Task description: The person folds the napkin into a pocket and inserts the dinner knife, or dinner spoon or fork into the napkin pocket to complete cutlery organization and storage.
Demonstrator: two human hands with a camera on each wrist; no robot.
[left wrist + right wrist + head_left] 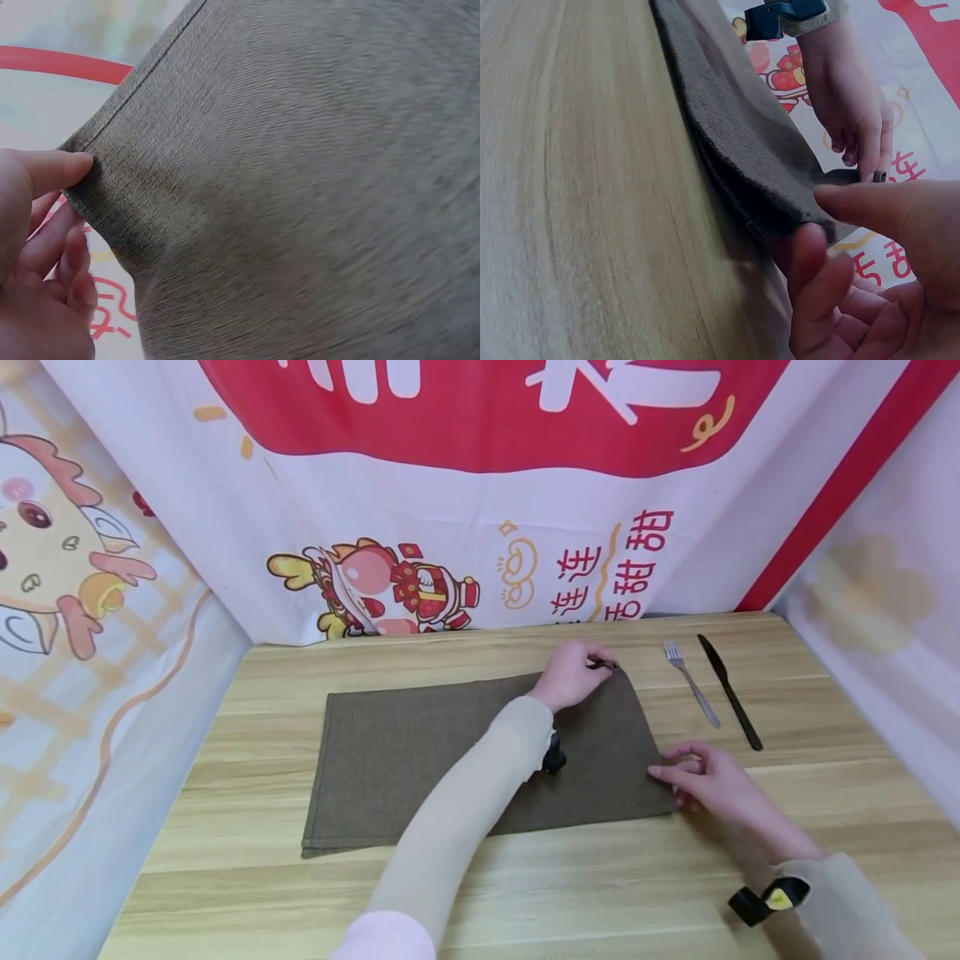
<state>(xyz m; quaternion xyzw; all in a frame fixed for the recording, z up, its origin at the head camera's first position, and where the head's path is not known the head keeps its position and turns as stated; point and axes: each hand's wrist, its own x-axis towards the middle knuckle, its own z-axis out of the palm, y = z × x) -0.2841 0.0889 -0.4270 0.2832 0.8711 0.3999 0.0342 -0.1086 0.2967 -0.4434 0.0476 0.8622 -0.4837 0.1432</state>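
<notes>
A dark brown folded cloth (pixel 420 743) lies lengthwise across the wooden table. At its far right corner, my left hand (pixel 573 675) pinches the fabric. Seen from the left wrist, the thumb (pixel 64 169) presses on the hemmed corner of the cloth (pixel 285 180), which hangs in a slope from it. My right hand (pixel 708 777) holds the right edge near the close corner between thumb and fingers. In the right wrist view, that edge of the cloth (pixel 727 127) rises off the wood, with a dark gap between its layers.
A silver fork (pixel 692 683) and a black knife (pixel 730 691) lie side by side on the table (pixel 600 893), beyond the cloth's right edge. A printed white and red curtain (pixel 480 527) hangs behind the table, and fabric walls stand at both sides.
</notes>
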